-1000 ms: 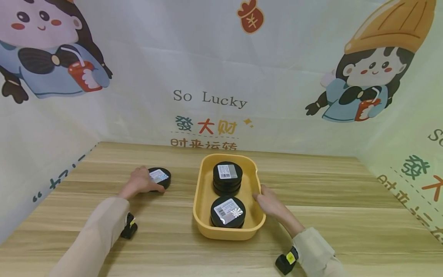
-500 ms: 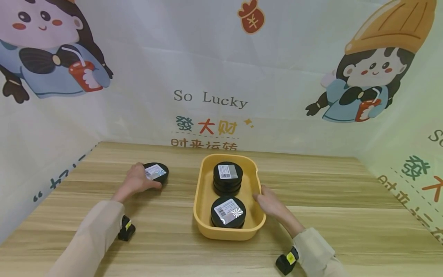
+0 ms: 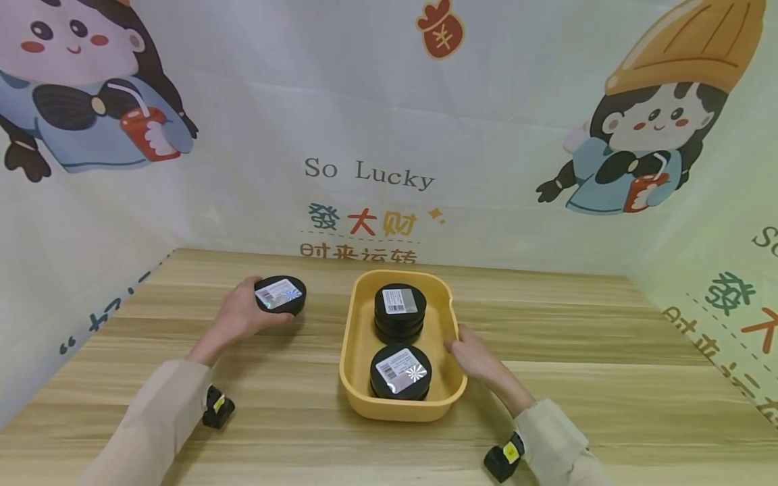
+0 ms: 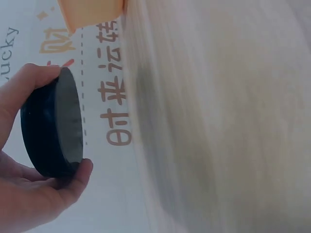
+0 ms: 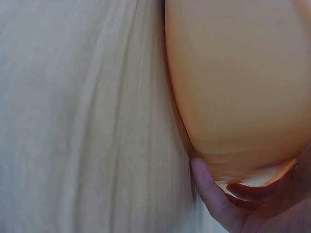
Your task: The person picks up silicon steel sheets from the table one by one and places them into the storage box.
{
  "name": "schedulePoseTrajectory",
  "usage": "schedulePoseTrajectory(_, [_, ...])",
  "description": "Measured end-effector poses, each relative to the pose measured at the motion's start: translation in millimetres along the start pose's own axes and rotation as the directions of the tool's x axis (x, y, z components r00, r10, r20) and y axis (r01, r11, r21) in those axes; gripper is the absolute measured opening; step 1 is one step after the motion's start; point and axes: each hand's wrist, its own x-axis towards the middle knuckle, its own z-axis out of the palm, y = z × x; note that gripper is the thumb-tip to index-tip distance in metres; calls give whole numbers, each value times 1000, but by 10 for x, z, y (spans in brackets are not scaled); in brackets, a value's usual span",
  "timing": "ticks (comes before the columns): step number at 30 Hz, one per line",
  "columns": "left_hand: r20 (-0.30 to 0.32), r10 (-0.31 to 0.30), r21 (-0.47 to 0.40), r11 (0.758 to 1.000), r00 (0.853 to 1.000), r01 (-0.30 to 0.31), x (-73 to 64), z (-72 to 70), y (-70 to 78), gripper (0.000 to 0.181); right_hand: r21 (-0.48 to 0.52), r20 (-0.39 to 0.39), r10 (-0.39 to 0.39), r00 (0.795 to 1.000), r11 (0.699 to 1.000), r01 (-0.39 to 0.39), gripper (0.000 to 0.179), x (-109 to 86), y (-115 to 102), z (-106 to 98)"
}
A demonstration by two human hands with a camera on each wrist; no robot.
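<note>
My left hand (image 3: pixel 242 312) grips a flat, round black tin (image 3: pixel 286 295) by its sides, fingers behind and thumb in front. A silver-white label with a barcode is on its top. In the left wrist view the tin (image 4: pixel 53 124) is off the table, its grey underside showing. My right hand (image 3: pixel 476 352) holds the right wall of a yellow tray (image 3: pixel 349 351), its thumb over the rim. In the right wrist view fingers (image 5: pixel 206 182) lie against the tray's outside. Inside the tray stand two stacks of similar tins, a back stack (image 3: pixel 399 310) and a front stack (image 3: pixel 401 372).
The tray rests on a wood-grain table (image 3: pixel 565 351). Printed cloth (image 3: pixel 255 169) hangs behind it and along both sides. Each wrist carries a small black camera, the left camera (image 3: pixel 217 408) and the right camera (image 3: pixel 503 461).
My left hand has lifted the tin off the table, drawing it slightly left, then raising it to the right. The tray, its stacks and my right hand have stayed in place.
</note>
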Motion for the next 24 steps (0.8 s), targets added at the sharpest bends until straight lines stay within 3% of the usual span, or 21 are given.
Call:
schedulePoseTrajectory(12, [-68,26,-64,997,997,-31,-81,-22,167,89,0,7,0,1000,1000,0,34,4,-2,1])
schedulePoseTrajectory(17, [-69,45,-109,993,997,-52,-117,-1,268,91,3,7,0,1000,1000,0,34,-1,-9,-7])
schedulePoseTrajectory(24, [-51,132,-116,984,990,-137,-167,92,400,89,-6,9,-1,1000,1000,1,34,-2,-8,-7])
